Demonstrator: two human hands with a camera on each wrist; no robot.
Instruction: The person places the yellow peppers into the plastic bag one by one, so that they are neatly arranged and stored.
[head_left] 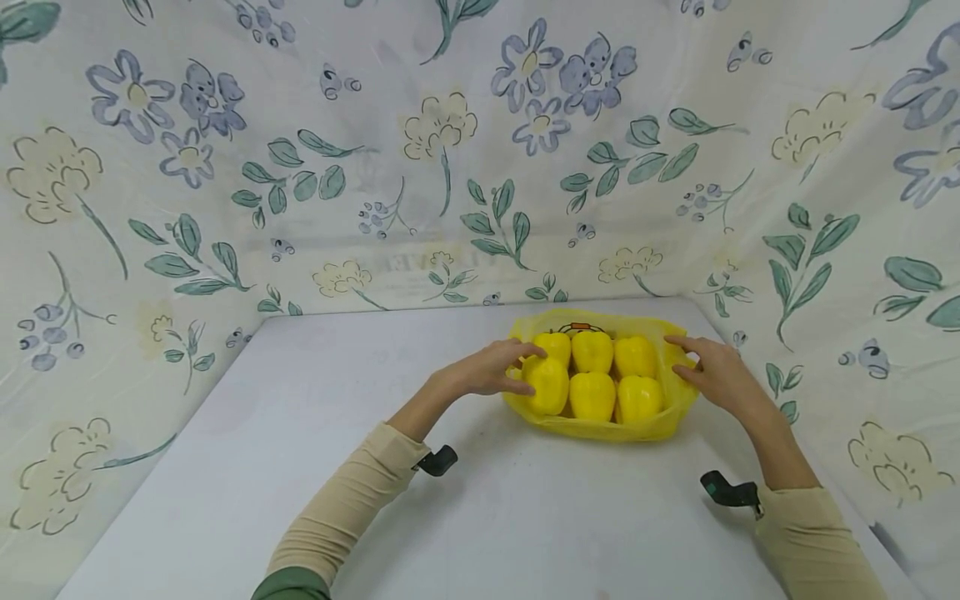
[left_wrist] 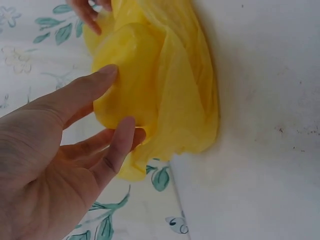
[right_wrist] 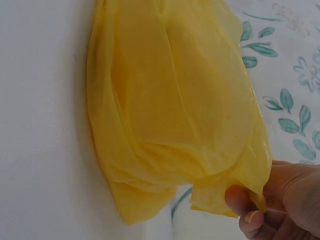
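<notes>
A thin yellow plastic bag (head_left: 600, 432) lies opened out on the table, with several yellow bell peppers in two rows inside it. My left hand (head_left: 487, 368) is at the bag's left side and holds the front-left bell pepper (head_left: 551, 390). In the left wrist view, the thumb and fingers of the left hand (left_wrist: 60, 155) lie around one end of that bell pepper (left_wrist: 130, 75). On the opposite side, my right hand (head_left: 726, 377) pinches the bag's edge. The right wrist view shows the bag (right_wrist: 170, 110) pulled between the thumb and fingers of the right hand (right_wrist: 285, 200).
The white table (head_left: 330, 367) extends to the left and in front of the bag. Floral cloth (head_left: 420, 192) hangs behind the table and along both sides. A small black device (head_left: 438, 461) sits at the left wrist, another black device (head_left: 729, 490) at the right.
</notes>
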